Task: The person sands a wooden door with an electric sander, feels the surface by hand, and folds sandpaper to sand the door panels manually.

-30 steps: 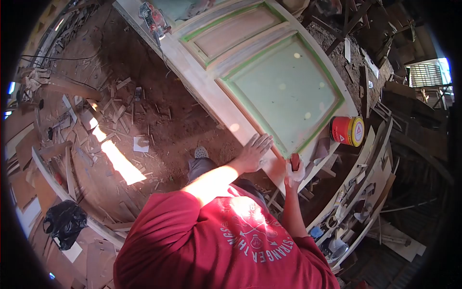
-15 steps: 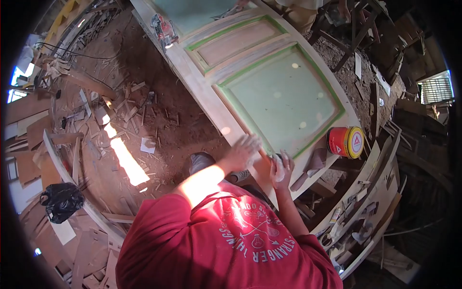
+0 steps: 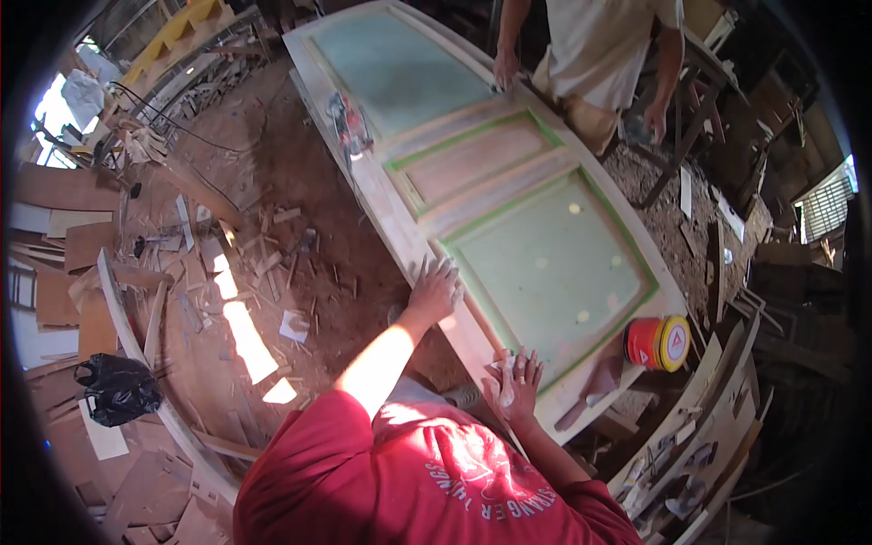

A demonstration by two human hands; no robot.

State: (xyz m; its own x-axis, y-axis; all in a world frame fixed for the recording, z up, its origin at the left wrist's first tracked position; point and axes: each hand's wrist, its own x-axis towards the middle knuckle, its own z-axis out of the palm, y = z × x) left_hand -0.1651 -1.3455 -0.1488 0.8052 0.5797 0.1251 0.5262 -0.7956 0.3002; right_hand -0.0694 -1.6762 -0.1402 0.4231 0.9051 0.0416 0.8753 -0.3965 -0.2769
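A large panelled wooden door (image 3: 413, 259) lies flat before me, with bright green borders around its lower panels. My left hand (image 3: 436, 289) rests flat on its left stile, fingers spread, with nothing visible in it. Close to the door's near end, my right hand (image 3: 516, 386) lies palm down over the inner border, fingers stretched out. Whitish dust or filler coats its thumb side; whatever may be under the palm is hidden. To the right of this hand, a broad flat scraper-like tool (image 3: 595, 392) lies on the bottom rail, beside a red and yellow can (image 3: 656, 342).
A red-and-grey power tool (image 3: 349, 125) sits on the door's far left edge. Across the door stands a co-worker in pale clothes (image 3: 599, 54), one hand (image 3: 506, 71) at its edge. Wood scraps (image 3: 263, 263) litter the floor; a black plastic bag (image 3: 118, 389) lies left.
My left hand has moved up the stile, away from my right hand. My right hand's fingers have spread flat. The view has shifted, bringing more of the door and the co-worker into sight.
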